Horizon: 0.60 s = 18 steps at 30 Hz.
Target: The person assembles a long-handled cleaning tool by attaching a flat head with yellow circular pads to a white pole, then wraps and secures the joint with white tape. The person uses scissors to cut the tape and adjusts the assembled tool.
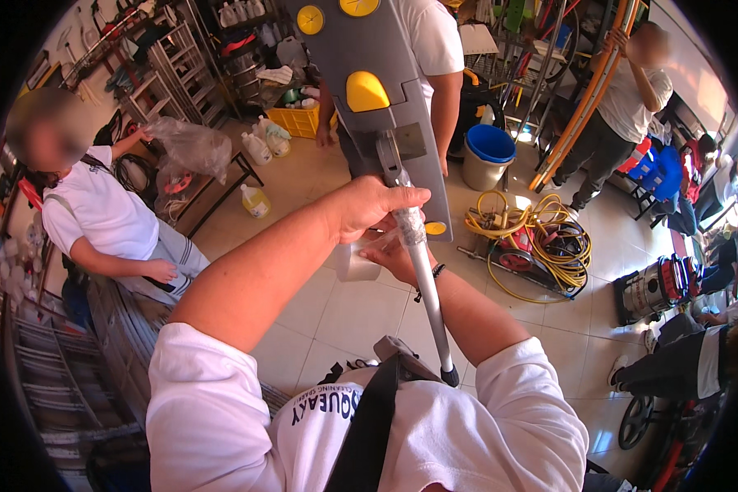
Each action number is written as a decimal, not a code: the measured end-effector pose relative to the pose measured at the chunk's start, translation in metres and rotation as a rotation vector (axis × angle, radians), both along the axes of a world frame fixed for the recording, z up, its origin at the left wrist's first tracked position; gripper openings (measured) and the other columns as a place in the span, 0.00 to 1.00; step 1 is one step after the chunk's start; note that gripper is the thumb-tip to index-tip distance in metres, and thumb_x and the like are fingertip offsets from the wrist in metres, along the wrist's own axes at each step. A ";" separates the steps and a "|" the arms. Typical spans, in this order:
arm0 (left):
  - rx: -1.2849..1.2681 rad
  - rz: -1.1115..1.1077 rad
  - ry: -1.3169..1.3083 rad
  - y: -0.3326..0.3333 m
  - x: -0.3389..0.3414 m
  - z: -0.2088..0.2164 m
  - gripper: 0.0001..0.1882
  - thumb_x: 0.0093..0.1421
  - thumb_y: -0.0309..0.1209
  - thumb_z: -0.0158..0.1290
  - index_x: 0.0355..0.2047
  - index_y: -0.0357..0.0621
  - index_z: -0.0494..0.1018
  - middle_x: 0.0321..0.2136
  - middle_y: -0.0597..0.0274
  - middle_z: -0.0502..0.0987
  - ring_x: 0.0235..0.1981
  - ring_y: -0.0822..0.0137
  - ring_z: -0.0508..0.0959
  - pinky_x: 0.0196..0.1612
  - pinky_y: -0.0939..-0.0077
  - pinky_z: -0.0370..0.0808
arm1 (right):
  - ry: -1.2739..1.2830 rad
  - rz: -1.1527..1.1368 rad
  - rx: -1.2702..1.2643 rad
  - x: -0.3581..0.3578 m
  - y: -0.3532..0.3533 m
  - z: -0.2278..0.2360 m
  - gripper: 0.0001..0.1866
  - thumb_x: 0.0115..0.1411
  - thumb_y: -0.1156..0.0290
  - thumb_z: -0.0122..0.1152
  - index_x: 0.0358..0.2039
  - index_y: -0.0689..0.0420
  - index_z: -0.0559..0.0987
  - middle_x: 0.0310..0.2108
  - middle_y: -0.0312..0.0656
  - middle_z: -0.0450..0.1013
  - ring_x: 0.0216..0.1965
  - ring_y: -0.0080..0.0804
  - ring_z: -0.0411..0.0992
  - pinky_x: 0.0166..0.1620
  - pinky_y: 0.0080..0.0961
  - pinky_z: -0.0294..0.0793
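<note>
one silver pole (429,297) with a grey head (344,51) is clasped by the left hand (371,211); a tape roll (356,265) is held by the right hand (400,261).

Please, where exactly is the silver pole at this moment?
In the head view, the silver pole slants just right of centre, below the grey panel with yellow parts; the left hand grips near its upper end.

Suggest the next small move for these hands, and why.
Probably bring the translucent white roll around the silver metal pole: the right hand holds it beside the crinkled clear wrap, while the left hand grips the pole.
</note>
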<state>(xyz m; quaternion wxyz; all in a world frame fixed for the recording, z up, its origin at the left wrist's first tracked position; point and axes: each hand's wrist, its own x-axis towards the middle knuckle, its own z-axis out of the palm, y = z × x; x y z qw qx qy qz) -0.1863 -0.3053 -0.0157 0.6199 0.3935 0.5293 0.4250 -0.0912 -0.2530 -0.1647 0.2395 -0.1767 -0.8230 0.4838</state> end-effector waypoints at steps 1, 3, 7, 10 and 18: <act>0.002 0.003 0.000 0.001 0.000 -0.002 0.15 0.48 0.39 0.54 0.28 0.41 0.66 0.25 0.58 0.72 0.28 0.68 0.73 0.35 0.74 0.69 | -0.027 0.006 0.059 0.000 0.002 -0.002 0.22 0.49 0.62 0.56 0.43 0.56 0.66 0.35 0.46 0.68 0.36 0.34 0.67 0.38 0.26 0.67; 0.005 0.016 0.003 -0.001 0.000 -0.006 0.16 0.47 0.40 0.54 0.29 0.41 0.66 0.25 0.58 0.72 0.28 0.68 0.73 0.35 0.74 0.69 | -0.077 0.024 0.176 0.000 -0.001 0.004 0.21 0.49 0.61 0.55 0.43 0.56 0.66 0.36 0.46 0.68 0.36 0.37 0.67 0.40 0.26 0.67; 0.006 0.068 0.063 -0.004 0.009 0.001 0.16 0.48 0.39 0.53 0.30 0.39 0.66 0.26 0.58 0.72 0.29 0.68 0.73 0.36 0.75 0.68 | 0.076 0.020 0.091 -0.009 0.005 0.000 0.20 0.50 0.62 0.54 0.42 0.56 0.66 0.34 0.44 0.68 0.34 0.34 0.68 0.39 0.27 0.67; 0.010 0.081 0.099 -0.006 0.006 -0.001 0.16 0.49 0.38 0.53 0.30 0.38 0.67 0.26 0.59 0.72 0.30 0.69 0.73 0.37 0.75 0.68 | 0.064 -0.050 -0.233 -0.011 0.012 -0.026 0.17 0.51 0.65 0.52 0.42 0.56 0.67 0.34 0.42 0.68 0.33 0.30 0.67 0.38 0.25 0.66; 0.069 0.069 0.115 -0.007 0.006 -0.002 0.16 0.46 0.44 0.54 0.31 0.49 0.68 0.28 0.68 0.71 0.33 0.73 0.71 0.37 0.75 0.65 | 0.138 -0.412 -0.372 0.017 0.013 -0.016 0.14 0.51 0.69 0.50 0.40 0.50 0.72 0.39 0.45 0.67 0.41 0.40 0.65 0.44 0.28 0.63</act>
